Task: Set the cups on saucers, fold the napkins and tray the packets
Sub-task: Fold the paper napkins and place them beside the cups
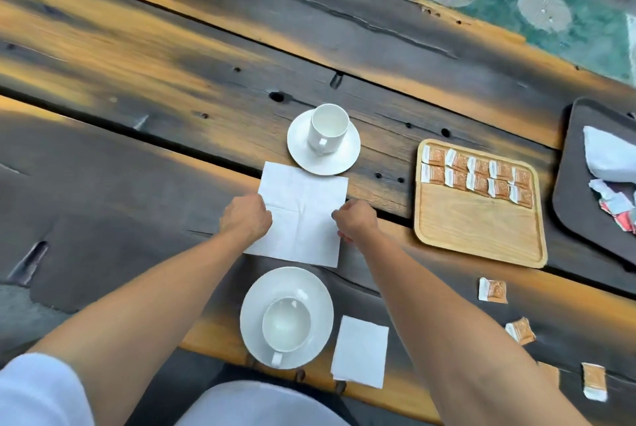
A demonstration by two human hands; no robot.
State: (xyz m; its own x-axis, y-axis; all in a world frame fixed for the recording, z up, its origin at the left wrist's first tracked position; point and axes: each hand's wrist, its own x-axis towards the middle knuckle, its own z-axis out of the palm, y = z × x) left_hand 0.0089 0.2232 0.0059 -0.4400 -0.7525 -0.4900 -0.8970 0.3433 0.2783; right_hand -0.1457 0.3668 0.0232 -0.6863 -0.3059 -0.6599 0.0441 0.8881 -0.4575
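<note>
Both hands, left hand (246,215) and right hand (354,219), pinch the side edges of the open white napkin (303,215) between the 2 cups, so I should fold it edge to edge and press flat.

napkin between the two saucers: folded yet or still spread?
Spread. The napkin lies open and flat, crease lines visible, with the left hand and right hand gripping its side edges.
</note>
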